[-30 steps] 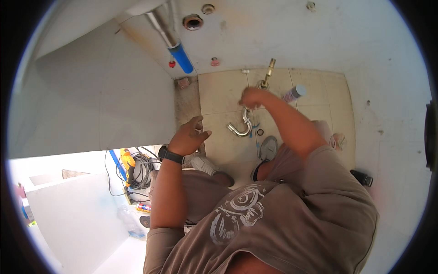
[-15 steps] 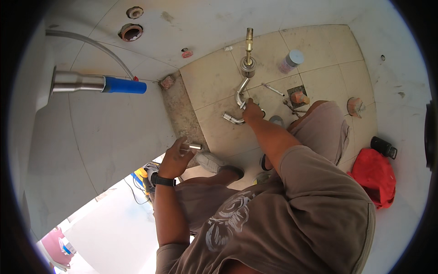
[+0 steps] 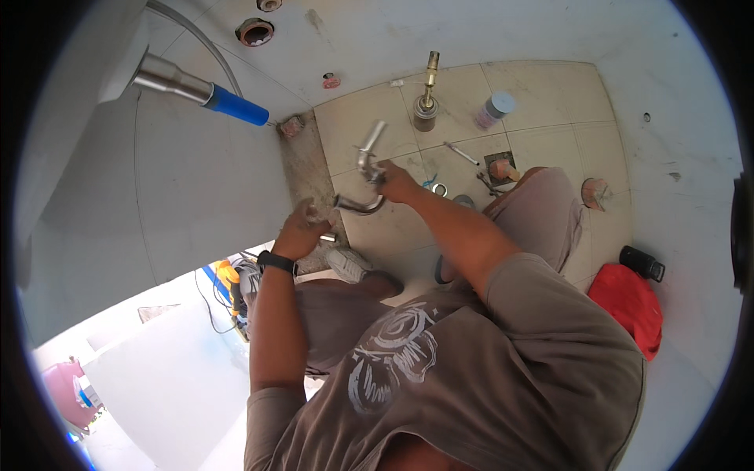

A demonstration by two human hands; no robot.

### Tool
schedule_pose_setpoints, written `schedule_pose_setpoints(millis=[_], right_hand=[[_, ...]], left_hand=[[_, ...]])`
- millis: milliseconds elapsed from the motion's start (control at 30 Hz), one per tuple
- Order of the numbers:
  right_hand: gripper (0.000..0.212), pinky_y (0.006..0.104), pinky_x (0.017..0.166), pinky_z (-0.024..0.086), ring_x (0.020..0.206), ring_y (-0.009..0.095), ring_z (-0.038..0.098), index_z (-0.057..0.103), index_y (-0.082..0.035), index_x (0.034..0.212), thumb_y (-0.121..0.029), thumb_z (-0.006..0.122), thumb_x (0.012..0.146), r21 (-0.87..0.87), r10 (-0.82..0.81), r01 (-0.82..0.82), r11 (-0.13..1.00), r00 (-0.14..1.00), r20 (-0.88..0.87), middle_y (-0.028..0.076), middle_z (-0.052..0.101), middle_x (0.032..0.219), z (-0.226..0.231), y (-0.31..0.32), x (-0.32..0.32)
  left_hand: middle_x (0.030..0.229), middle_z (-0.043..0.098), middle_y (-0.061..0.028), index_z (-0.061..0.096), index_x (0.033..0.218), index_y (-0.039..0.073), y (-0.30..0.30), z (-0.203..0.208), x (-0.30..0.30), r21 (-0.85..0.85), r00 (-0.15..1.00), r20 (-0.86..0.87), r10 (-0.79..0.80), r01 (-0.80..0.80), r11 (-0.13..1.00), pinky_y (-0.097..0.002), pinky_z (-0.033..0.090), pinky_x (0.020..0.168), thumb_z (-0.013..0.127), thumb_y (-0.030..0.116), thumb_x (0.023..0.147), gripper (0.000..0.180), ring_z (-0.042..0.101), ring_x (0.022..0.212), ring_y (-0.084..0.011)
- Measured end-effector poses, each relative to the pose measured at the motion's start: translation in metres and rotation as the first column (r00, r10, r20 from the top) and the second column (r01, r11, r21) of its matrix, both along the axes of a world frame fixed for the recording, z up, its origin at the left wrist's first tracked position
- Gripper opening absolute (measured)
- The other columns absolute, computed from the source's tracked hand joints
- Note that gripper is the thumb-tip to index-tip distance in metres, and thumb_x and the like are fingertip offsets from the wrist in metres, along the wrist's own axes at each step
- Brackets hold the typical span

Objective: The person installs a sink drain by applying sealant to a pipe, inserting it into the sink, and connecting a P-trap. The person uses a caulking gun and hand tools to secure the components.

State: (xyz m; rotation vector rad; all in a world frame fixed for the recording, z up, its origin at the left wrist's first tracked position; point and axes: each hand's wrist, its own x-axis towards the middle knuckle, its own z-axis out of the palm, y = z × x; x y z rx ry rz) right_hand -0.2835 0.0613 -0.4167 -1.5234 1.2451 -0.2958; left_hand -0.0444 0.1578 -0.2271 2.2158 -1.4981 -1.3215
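Observation:
My right hand is closed around a bent chrome drain pipe, lifted above the tiled floor. The pipe is an S-shaped trap; one straight end points up and away, and its curved end reaches toward my left hand. My left hand, with a black band on the wrist, is closed on a short metal tube. Something clear and crumpled shows by its fingers, too blurred to name. A small metal ring lies on the floor just right of my right hand.
A steel pipe with a blue end juts out at the upper left. On the floor stand a canister with a brass fitting and a grey-lidded jar. A thin tube lies nearby. A red bag is at right.
My right hand has lifted the bent pipe off the floor and brought it left, toward my left hand. The view has shifted slightly. My left hand keeps its hold.

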Motion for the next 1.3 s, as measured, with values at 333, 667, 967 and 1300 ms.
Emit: schedule_pose_setpoints(millis=[333, 667, 967, 1300], right_hand=[[0.083, 0.0373, 0.1, 0.05, 0.117, 0.028, 0.063, 0.037, -0.003, 0.154, -0.012, 0.08, 0.084, 0.108, 0.041, -0.098, 0.989, 0.897, 0.44, 0.027, 0.063, 0.131, 0.11, -0.007, 0.012], [0.071, 0.041, 0.108, 0.046, 0.13, 0.036, 0.059, 0.041, -0.003, 0.15, -0.008, 0.071, 0.086, -0.168, 0.142, -0.089, 0.982, 0.93, 0.338, 0.022, 0.06, 0.14, 0.146, -0.055, 0.046], [0.075, 0.0392, 0.086, 0.057, 0.109, 0.027, 0.069, 0.038, -0.004, 0.153, -0.01, 0.072, 0.086, -0.125, 0.216, -0.188, 0.974, 0.935, 0.281, 0.02, 0.066, 0.13, 0.131, -0.065, 0.047], [0.029, 0.0403, 0.082, 0.06, 0.093, 0.036, 0.074, 0.073, 0.005, 0.104, -0.02, 0.066, 0.091, 0.171, 0.331, -0.299, 0.939, 0.649, -0.685, 0.021, 0.073, 0.099, -0.008, -0.057, -0.082]], left_hand=[[0.115, 0.069, -0.0143, 0.051, 0.14, -0.002, -0.006, 0.023, -0.006, -0.13, 0.941, -0.336, -0.038, -0.006, 0.991, -0.033, 0.051, 0.093, 0.083, 0.021, 0.084, 0.069, 0.065, 0.104, -0.0191], [0.108, 0.069, -0.0068, 0.061, 0.124, -0.002, -0.019, 0.058, -0.026, -0.475, 0.925, -0.378, 0.036, -0.227, 0.85, -0.0336, 0.054, 0.088, 0.079, 0.014, 0.089, 0.043, 0.066, 0.098, -0.0154], [0.096, 0.068, -0.0054, 0.061, 0.121, 0.001, -0.019, 0.042, -0.019, -0.311, 0.882, -0.455, 0.121, -0.285, 0.907, -0.0305, 0.055, 0.073, 0.075, 0.02, 0.093, 0.036, 0.065, 0.081, -0.0133], [0.092, 0.065, -0.0048, 0.061, 0.121, 0.002, -0.012, 0.014, -0.015, -0.083, 0.944, -0.281, 0.171, -0.201, 0.976, -0.0294, 0.055, 0.064, 0.074, 0.02, 0.093, 0.036, 0.063, 0.077, -0.0132]])
